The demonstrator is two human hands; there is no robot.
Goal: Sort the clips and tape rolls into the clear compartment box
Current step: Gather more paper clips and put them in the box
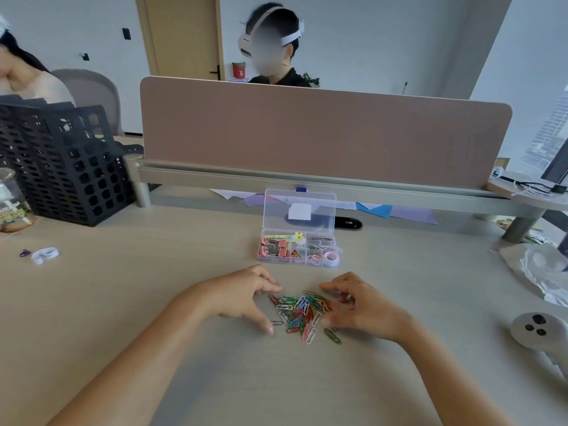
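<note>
Two hands bracket the paper-clip pile (302, 312). The left hand (246, 298) sits at the pile's left, fingers loosely curled, holding nothing. The right hand (361, 305) is at its right, fingertips curled into the pile's edge; whether they pinch a clip cannot be told. Straight beyond the pile stands the clear compartment box (298, 252), lid up, long side running left to right, with pink binder clips (275, 247) and tape rolls (330, 258) already inside. Both hands look about equally near it, so the carry likely goes straight forward.
</note>
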